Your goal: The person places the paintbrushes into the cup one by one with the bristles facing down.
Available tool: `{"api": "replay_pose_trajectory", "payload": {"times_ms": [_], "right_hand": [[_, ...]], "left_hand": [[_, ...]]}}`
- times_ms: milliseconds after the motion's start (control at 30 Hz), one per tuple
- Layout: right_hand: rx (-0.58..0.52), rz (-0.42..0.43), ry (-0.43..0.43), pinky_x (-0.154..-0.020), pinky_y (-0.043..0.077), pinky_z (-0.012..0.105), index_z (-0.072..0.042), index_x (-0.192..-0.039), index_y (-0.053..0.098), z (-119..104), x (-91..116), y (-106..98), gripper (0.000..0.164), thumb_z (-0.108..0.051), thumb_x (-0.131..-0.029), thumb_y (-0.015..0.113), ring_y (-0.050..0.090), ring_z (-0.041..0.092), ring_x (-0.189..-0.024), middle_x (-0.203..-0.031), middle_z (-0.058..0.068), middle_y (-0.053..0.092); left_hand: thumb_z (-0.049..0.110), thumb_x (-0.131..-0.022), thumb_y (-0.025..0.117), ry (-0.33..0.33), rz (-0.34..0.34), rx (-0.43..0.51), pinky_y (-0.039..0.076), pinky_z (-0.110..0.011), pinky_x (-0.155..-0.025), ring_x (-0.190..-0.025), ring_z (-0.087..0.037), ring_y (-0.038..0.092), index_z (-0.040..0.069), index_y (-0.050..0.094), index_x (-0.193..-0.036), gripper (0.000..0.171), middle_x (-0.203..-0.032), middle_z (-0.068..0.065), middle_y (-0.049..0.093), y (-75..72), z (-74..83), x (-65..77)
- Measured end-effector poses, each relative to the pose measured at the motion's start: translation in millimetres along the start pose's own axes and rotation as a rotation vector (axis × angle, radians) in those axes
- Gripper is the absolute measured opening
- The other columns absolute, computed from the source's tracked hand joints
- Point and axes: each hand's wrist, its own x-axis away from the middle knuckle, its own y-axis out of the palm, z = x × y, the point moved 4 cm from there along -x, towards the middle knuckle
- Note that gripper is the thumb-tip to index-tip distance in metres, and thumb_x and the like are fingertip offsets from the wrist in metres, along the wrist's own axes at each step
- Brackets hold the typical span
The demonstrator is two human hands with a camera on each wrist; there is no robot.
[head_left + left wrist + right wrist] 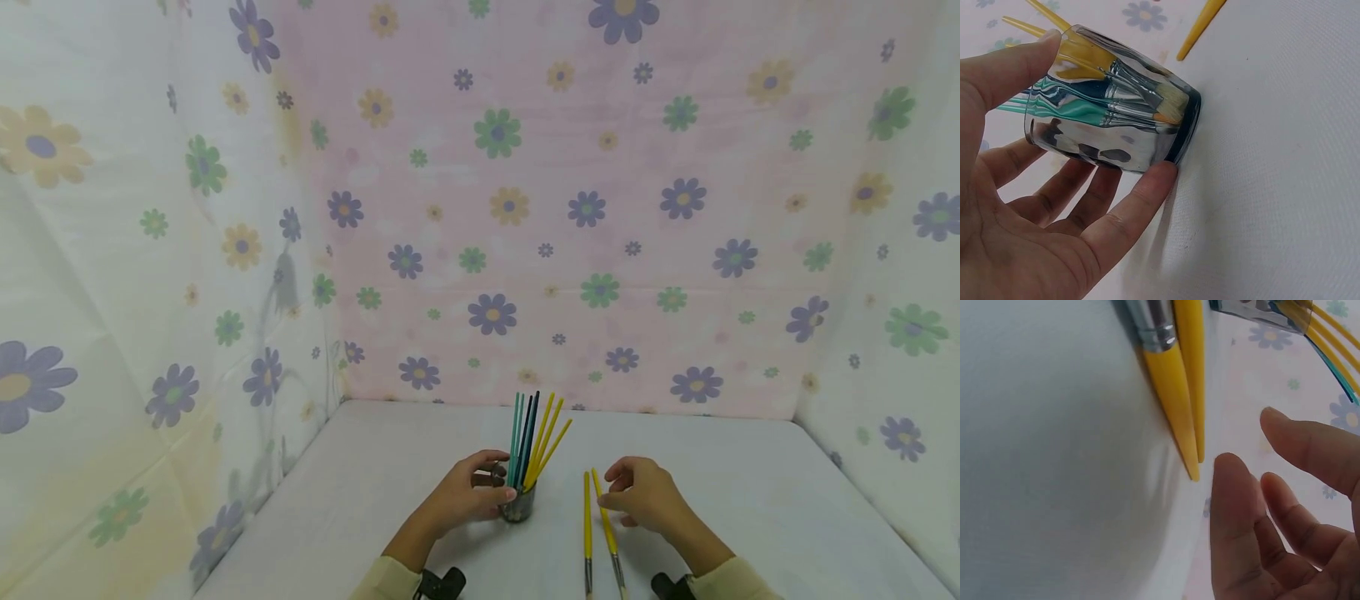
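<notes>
A clear glass [518, 510] stands on the table with several paintbrushes [534, 450] in it, yellow, teal and dark blue handles up. In the left wrist view their bristles [1174, 103] show at the glass's bottom. My left hand [467, 498] holds the glass from the left, thumb at the rim and fingers curved round its side. Two yellow paintbrushes lie side by side on the table, the left one [587, 521] and the right one [606, 525], bristles toward me. My right hand [651, 497] hovers beside the right brush's handle end, fingers loosely bent and holding nothing.
A white-covered table [720, 467] spreads under both hands. Flower-patterned cloth [540, 167] hangs behind it and along both sides. A dark band with a small device [442, 583] sits on each wrist.
</notes>
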Motion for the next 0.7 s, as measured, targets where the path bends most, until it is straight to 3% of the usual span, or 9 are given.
{"api": "replay_pose_trajectory", "payload": {"times_ms": [300,533,700], "right_hand": [[0.07,-0.051,0.072,-0.053,0.058,0.031,-0.004,-0.104,0.066,7.5,-2.3,4.7,0.041,-0.016,-0.075,0.093,0.063,0.02,-0.069,-0.089,0.008,0.064],[0.11,-0.091,0.075,-0.052,0.056,0.031,-0.004,-0.098,0.064,13.0,-7.7,12.4,0.047,-0.019,-0.069,0.097,0.064,0.02,-0.063,-0.086,0.009,0.065],[0.121,-0.104,0.076,-0.05,0.055,0.029,-0.004,-0.093,0.063,13.7,-8.2,14.0,0.044,-0.012,-0.066,0.097,0.065,0.02,-0.061,-0.084,0.009,0.065]], "left_hand": [[0.026,-0.09,0.082,-0.005,0.006,0.0,0.064,-0.045,-0.083,-0.122,-0.027,0.062,0.025,0.059,-0.141,0.056,-0.13,-0.01,0.063,-1.0,-1.9,-0.9],[0.026,-0.09,0.083,-0.015,0.012,-0.004,0.064,-0.045,-0.082,-0.121,-0.026,0.062,0.025,0.059,-0.14,0.056,-0.129,-0.009,0.064,-1.3,-2.6,-0.7],[0.026,-0.09,0.083,-0.01,0.008,0.001,0.064,-0.045,-0.083,-0.12,-0.026,0.063,0.024,0.059,-0.141,0.056,-0.129,-0.009,0.063,-1.1,-1.6,-0.7]]}}
